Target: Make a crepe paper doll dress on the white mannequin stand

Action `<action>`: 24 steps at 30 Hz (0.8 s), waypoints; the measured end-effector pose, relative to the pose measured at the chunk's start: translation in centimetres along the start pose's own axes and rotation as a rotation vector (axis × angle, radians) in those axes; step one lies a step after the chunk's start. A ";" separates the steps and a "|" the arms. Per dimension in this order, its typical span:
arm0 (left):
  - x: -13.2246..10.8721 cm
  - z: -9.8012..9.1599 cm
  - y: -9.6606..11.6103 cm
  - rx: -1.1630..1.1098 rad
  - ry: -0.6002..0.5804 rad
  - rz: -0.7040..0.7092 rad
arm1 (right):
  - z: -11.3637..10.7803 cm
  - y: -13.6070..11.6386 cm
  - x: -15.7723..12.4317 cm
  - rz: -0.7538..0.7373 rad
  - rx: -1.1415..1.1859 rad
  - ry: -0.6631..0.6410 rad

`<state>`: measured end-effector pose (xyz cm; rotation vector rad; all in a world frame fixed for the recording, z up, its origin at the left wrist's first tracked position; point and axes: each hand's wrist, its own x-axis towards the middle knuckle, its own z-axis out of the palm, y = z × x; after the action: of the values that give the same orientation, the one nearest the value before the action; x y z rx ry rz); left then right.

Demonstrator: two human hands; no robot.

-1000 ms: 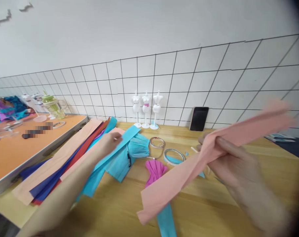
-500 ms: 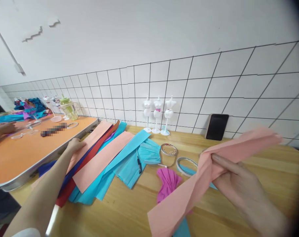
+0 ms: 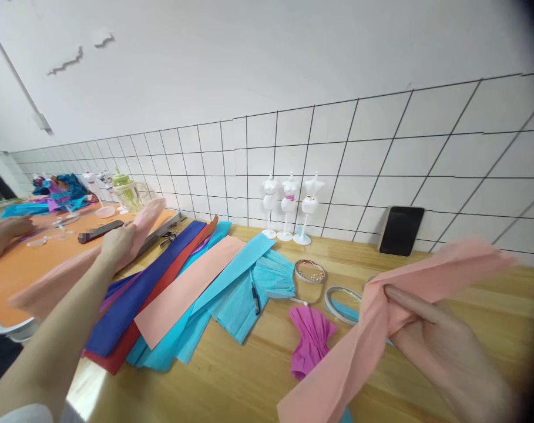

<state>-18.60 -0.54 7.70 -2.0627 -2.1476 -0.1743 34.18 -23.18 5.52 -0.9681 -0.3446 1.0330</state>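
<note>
My right hand (image 3: 434, 329) pinches a long peach crepe paper strip (image 3: 363, 346) near its middle, where the strip is gathered. At the left, my left hand (image 3: 119, 244) grips another peach paper strip (image 3: 68, 276), lifted and slanting over the orange table's edge; it looks blurred. Beside that hand lie overlapping strips: a dark blue strip (image 3: 147, 288), a red strip, a flat peach strip (image 3: 190, 288) and several light blue pieces (image 3: 235, 270). A gathered magenta paper piece (image 3: 311, 341) lies below the tape roll (image 3: 343, 305), partly behind the strip in my right hand.
Three small white dress forms (image 3: 288, 205) stand by the tiled wall. A phone (image 3: 401, 230) leans there at the right. A dish of beads (image 3: 309, 271) and a pen (image 3: 255, 294) lie mid-table. Another person's hand (image 3: 15, 229) rests at the orange table (image 3: 11, 294) near a green-lidded bottle (image 3: 128, 192).
My left hand has lifted a peach strip off the pile and carried it left, uncovering the dark blue strip. My right hand keeps its strip. The view has shifted slightly left.
</note>
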 end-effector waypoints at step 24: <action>-0.8 7.2 2.8 -0.116 -0.315 -0.071 | 0.2 0.6 -0.2 0.033 0.008 -0.006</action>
<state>-16.04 0.19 0.42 -2.2050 -2.4463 0.0212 33.58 -23.17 5.14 -0.9659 -0.3304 1.0666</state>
